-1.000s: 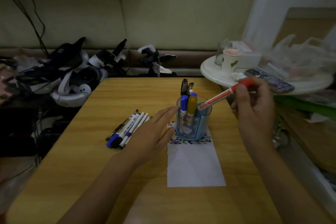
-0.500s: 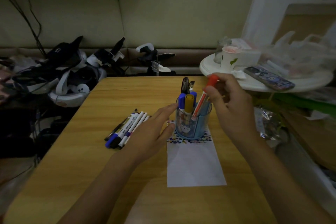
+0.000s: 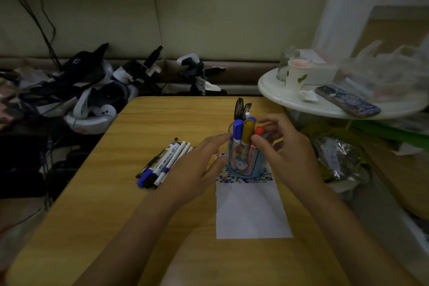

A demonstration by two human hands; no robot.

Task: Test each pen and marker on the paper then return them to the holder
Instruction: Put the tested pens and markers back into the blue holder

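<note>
A clear blue pen holder (image 3: pixel 243 165) stands on the far end of a white paper strip (image 3: pixel 251 211), over rows of coloured test marks. Blue, yellow and black markers stand upright in it. A red-capped marker (image 3: pixel 258 133) now sits upright in the holder, its cap pinched by my right hand (image 3: pixel 283 146) at the holder's right side. My left hand (image 3: pixel 197 169) lies flat with straight fingers, its fingertips touching the holder's left wall. A bundle of several pens (image 3: pixel 162 165) lies on the wooden table (image 3: pixel 116 204) left of that hand.
A round white side table (image 3: pixel 301 102) at the right carries a paper cup (image 3: pixel 297 74), a phone (image 3: pixel 348 101) and plastic bags. Headsets and cables (image 3: pixel 88 90) are heaped beyond the table's far left corner. Crumpled plastic (image 3: pixel 336 158) lies beside the right edge.
My right hand has swung the red-capped marker from a slant above the holder down into it, so it stands upright. My left hand has shifted slightly toward the holder.
</note>
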